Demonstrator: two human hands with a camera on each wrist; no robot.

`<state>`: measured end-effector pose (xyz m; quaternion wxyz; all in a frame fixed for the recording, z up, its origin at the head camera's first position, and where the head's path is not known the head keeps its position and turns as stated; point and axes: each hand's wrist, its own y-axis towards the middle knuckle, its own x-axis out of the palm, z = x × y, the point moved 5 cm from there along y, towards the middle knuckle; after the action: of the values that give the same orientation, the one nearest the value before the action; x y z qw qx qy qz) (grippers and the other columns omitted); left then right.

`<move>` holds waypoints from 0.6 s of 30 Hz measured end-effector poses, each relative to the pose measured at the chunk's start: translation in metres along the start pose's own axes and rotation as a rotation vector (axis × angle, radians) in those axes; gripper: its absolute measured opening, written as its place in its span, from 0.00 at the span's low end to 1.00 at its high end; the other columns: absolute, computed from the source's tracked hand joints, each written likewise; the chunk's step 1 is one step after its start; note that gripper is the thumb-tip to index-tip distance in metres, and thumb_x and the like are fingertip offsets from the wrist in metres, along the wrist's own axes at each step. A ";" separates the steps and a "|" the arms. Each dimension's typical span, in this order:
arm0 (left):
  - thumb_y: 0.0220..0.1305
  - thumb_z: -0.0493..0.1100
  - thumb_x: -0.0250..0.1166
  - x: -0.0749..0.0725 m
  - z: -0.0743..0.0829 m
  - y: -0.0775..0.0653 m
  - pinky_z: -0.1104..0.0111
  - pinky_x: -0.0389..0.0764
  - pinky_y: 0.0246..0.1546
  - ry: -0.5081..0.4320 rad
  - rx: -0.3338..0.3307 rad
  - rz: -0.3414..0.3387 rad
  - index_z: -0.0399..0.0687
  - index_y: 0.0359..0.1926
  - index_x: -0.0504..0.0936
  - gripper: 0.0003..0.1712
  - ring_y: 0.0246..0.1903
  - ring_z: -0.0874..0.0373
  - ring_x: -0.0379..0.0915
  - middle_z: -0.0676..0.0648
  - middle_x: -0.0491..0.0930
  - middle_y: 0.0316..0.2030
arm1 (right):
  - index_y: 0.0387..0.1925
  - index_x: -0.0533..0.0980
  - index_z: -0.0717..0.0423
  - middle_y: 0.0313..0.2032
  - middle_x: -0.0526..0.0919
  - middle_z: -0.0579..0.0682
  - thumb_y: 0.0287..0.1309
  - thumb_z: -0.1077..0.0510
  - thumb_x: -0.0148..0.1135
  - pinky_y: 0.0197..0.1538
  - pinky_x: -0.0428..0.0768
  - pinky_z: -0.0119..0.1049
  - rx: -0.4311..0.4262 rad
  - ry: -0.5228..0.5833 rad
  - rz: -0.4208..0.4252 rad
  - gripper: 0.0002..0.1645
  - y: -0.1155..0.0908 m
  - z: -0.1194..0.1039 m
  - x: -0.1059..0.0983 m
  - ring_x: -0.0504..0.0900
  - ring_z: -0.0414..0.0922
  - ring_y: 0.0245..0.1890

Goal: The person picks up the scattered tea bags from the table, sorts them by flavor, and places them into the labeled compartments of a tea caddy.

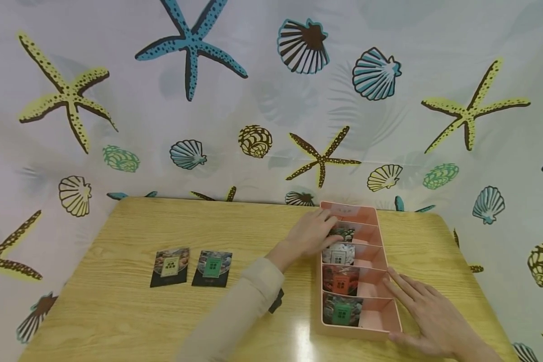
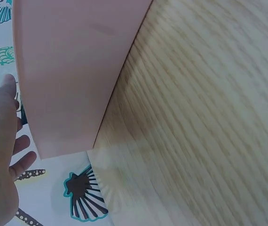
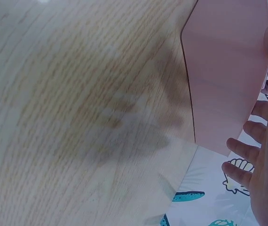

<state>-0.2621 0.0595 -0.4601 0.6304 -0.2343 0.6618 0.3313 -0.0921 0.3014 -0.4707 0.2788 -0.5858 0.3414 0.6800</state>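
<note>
In the head view a long pink box (image 1: 363, 329) divided into compartments stands on the wooden table. My left hand (image 1: 309, 234) reaches over its left wall at the back, thumb and fingers spread around a dark green sachet (image 1: 344, 232) in the second compartment from the back. A white sachet (image 1: 339, 255), a red one (image 1: 341, 280) and a green-labelled one (image 1: 342, 309) sit in the nearer compartments. Along the box's right wall my right hand (image 1: 434, 317) rests with fingers extended. The right wrist view shows its thumb at the rim of the pink wall (image 3: 228, 75).
On the table's left half lie a yellow-labelled sachet (image 1: 170, 268) and a green-labelled sachet (image 1: 211, 269). A dark packet (image 1: 276, 302) is mostly hidden by the left sleeve (image 1: 240, 306). A shell-and-starfish cloth (image 1: 231, 110) hangs behind the table (image 1: 131, 322).
</note>
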 end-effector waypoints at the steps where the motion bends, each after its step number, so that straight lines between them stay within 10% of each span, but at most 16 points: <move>1: 0.80 0.66 0.51 -0.001 -0.001 -0.002 0.64 0.80 0.57 -0.001 0.002 0.003 0.54 0.59 0.80 0.26 0.53 0.56 0.76 0.51 0.79 0.53 | 0.79 0.64 0.52 0.80 0.66 0.55 0.53 0.19 0.65 0.59 0.83 0.57 0.003 0.002 -0.007 0.63 0.000 0.000 0.000 0.80 0.56 0.67; 12: 0.81 0.67 0.49 -0.006 -0.016 -0.031 0.56 0.75 0.73 -0.021 -0.007 -0.058 0.48 0.68 0.77 0.34 0.67 0.50 0.75 0.46 0.79 0.63 | 0.80 0.64 0.50 0.80 0.65 0.54 0.53 0.19 0.65 0.59 0.83 0.57 0.012 0.014 -0.015 0.63 0.000 0.001 0.001 0.80 0.56 0.67; 18: 0.79 0.68 0.51 -0.009 -0.027 -0.053 0.55 0.79 0.66 -0.010 -0.006 -0.075 0.49 0.65 0.79 0.34 0.61 0.51 0.77 0.46 0.81 0.58 | 0.80 0.64 0.51 0.80 0.65 0.55 0.53 0.18 0.64 0.59 0.83 0.57 0.004 0.009 -0.006 0.64 0.000 0.001 0.001 0.79 0.56 0.68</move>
<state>-0.2416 0.0031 -0.4594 0.6450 -0.2591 0.6483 0.3108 -0.0933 0.3022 -0.4716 0.2806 -0.5893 0.3424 0.6759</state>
